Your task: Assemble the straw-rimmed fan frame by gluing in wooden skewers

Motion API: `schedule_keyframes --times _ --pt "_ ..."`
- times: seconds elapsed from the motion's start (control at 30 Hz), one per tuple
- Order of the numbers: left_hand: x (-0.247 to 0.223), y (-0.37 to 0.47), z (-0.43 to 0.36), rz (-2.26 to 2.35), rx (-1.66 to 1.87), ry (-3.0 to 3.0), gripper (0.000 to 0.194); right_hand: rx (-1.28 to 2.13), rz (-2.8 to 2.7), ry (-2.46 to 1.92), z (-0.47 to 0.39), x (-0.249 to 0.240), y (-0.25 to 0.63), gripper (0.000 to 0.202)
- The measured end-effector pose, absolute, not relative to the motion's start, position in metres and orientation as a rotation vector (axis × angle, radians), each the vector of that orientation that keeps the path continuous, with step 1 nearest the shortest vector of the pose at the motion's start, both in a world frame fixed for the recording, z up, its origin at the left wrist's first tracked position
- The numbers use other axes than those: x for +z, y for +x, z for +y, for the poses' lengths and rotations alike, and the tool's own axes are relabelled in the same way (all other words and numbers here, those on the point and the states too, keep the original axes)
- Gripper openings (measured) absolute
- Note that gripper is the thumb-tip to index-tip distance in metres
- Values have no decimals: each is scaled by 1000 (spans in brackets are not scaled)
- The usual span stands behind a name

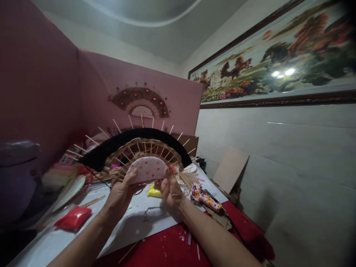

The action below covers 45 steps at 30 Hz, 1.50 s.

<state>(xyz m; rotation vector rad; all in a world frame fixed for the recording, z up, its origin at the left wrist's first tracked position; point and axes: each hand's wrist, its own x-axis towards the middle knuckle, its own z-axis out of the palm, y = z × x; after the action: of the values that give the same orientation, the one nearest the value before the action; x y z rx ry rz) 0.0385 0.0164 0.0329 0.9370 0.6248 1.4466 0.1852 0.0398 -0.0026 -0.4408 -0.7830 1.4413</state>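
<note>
A fan-shaped craft piece [147, 168] is held up over the table, its half-round base white with red dots. Around that base runs a woven brown band with thin sticks, then a black arched band [144, 133] with stick ends poking out above. My left hand [122, 193] grips the base's lower left side, thumb on the front. At its lower right edge, my right hand [171, 189] holds the base with fingers curled. The fingers behind the piece are hidden.
A white sheet [133, 226] and red cloth [158, 250] cover the table. Red packet [73, 218] lies left, yellow packet [154, 191] beyond the hands, flower-patterned glue gun [205, 198] right. Similar fan [141, 102] hangs on the pink panel. Cardboard [230, 168] leans at the wall.
</note>
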Motion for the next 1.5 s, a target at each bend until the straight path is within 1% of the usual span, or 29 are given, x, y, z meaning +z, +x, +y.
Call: schedule_keyframes --times 0.1,0.23,0.33,0.43,0.57,0.73,1.1,1.3,1.5 --pt "40 35 19 597 1574 986 33 1280 -672 -446 45 5 196 38" --pt "45 31 21 598 1677 936 26 1035 -630 -514 50 10 209 32" --pt "44 28 24 609 1691 910 25 963 -676 -556 53 8 211 29" --pt "43 26 26 602 1689 912 29 881 -745 -593 55 6 210 32" --pt "42 28 25 597 1690 906 24 784 -812 -629 58 4 210 31" --pt "44 30 23 589 1683 903 25 707 -830 -671 61 2 213 25" --pt "45 30 20 560 1670 963 38 666 -855 -681 61 1 210 17" --pt "44 29 22 553 1680 939 35 667 -863 -705 56 3 208 20" --pt "44 31 21 542 1704 941 43 609 -824 -780 56 0 209 22"
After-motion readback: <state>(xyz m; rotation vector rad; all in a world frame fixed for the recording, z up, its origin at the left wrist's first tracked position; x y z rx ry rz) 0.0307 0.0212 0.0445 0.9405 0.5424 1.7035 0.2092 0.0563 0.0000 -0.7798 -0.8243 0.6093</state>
